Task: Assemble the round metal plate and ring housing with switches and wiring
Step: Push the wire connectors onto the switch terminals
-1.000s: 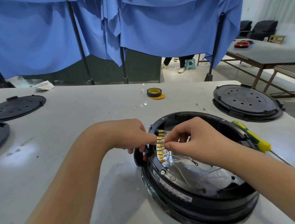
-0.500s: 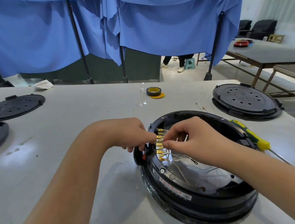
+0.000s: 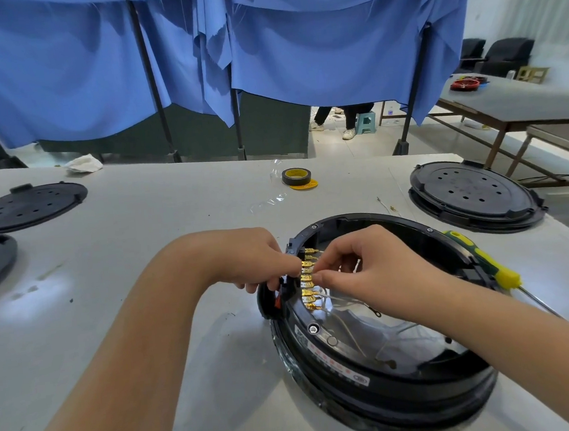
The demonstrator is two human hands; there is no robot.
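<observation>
A black ring housing (image 3: 377, 392) stands on the white table, with a shiny round metal plate (image 3: 383, 337) and thin white wires (image 3: 348, 333) inside it. A row of several brass terminals (image 3: 307, 283) runs along its left inner wall. My left hand (image 3: 256, 259) grips the housing's left rim by the switch block, its fingertip against the terminals. My right hand (image 3: 367, 270) reaches in from the right and pinches a wire connector at the middle of that row.
A green and yellow screwdriver (image 3: 483, 260) lies against the housing's right rim. Black round covers sit at the right (image 3: 474, 195) and far left (image 3: 24, 207). A tape roll (image 3: 296, 176) and clear wrap lie further back. Blue curtains hang behind the table.
Both hands stay at the terminal row; my right thumb and finger have shifted only slightly along it. The housing has not moved.
</observation>
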